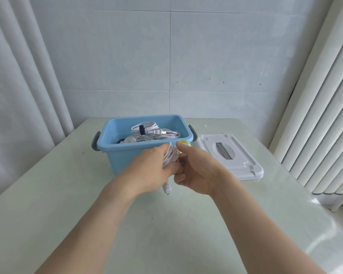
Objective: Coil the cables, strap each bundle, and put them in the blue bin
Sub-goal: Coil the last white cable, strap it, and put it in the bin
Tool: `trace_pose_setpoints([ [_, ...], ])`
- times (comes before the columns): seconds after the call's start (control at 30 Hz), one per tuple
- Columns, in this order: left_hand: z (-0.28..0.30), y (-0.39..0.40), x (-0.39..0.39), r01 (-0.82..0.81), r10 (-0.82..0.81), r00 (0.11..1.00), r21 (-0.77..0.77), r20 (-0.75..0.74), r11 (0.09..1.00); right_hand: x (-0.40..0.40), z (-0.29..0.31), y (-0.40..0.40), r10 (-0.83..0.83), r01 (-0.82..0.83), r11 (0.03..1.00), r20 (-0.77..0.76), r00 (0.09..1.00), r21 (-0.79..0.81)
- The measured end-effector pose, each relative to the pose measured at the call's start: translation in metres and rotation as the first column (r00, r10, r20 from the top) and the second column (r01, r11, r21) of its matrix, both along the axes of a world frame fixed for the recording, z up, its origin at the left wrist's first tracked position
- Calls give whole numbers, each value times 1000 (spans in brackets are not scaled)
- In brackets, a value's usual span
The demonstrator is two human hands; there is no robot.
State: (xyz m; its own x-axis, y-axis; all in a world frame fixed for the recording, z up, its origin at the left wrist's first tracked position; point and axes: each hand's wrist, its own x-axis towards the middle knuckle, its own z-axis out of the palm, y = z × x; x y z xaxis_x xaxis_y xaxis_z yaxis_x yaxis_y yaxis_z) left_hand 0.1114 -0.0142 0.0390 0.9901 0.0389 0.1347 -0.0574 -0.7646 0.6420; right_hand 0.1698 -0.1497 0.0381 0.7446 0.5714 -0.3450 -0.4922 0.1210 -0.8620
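Left hand (pixel 156 167) is wrapped around a white coil (pixel 171 157), fingers curled round the loops, holding it in the air just in front of the bin (pixel 127 153). Right hand (pixel 194 167) pinches a yellow strap (pixel 184 143) at the coil's right side, thumb on top; its lower fingers are curled under the bundle. How far the strap goes round the coil is hidden behind the hands.

One plug end (pixel 167 189) hangs loose below the left hand.

Handling, as a judgement:
- Coil looks light and soft, thin round cable. The loops will spring apart if the grip loosens, so squeeze across the whole bundle, not a single loop.
- Cable jacket is probably smooth; a loose strap could slide along it. Cinch it at mid-bundle, where the left hand already compresses the loops.
- Strap looks thin and floppy, so pinch it near its end and keep tension on it while wrapping.
- Dangling plug could catch on the bin rim; tuck it in or lift the coil clear before dropping it in.

The bin stands on the table (pixel 48 194) and already holds white cable bundles, one with a dark strap (pixel 141 129). White lid (pixel 236 155) lies on the table just right of the bin.
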Motion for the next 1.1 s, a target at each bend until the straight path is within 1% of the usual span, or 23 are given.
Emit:
trace_pose_setpoints([
  [0.1,0,1,1,-62,65,996,-52,63,997,1,6,-8,86,-84,996,71,994,-28],
  [0.13,2,1,1,-49,53,997,-78,53,996,2,8,-12,114,-105,992,129,985,-77],
  [0.17,3,2,0,-27,30,999,-103,25,994,3,10,-17,146,-111,980,210,967,-168],
  [0.23,5,4,-2,9,-14,999,-114,-43,993,5,14,-28,228,-62,914,384,895,-400],
  [0.27,5,4,-2,19,-25,998,-102,-60,995,5,17,-32,265,-13,873,453,851,-487],
  [0.33,5,4,-3,24,-30,997,-83,-70,996,4,20,-37,297,127,809,586,754,-574],
  [0.4,7,2,-3,16,-23,996,-79,-87,997,2,25,-39,317,227,792,699,641,-567],
  [0.43,8,2,-4,14,-23,995,-82,-101,997,1,28,-40,323,223,809,728,605,-544],
  [0.5,8,2,-3,26,-41,991,-110,-131,994,0,32,-42,342,168,845,755,560,-508],
  [0.57,7,2,-4,57,-76,986,-124,-150,991,2,33,-48,396,130,835,749,531,-534],
  [0.67,6,2,-6,140,-131,971,35,-202,990,5,28,-50,478,62,799,694,538,-598],
  [0.77,6,7,-9,181,-150,961,119,-232,976,8,20,-42,487,112,800,747,452,-589],
  [0.83,8,12,-10,180,-144,962,146,-230,973,8,15,-34,461,150,813,779,426,-563],
  [0.9,12,18,-12,196,-169,962,109,-215,974,6,12,-29,433,161,835,810,396,-526],
  [1.0,19,24,-15,268,-266,945,-20,-191,963,0,10,-19,385,146,881,860,335,-451],
  [1.03,19,26,-16,287,-290,939,-40,-184,957,-1,9,-16,394,136,880,859,327,-455],
  [1.1,18,30,-15,296,-300,937,-51,-176,954,-2,7,-13,419,113,870,842,341,-479],
])
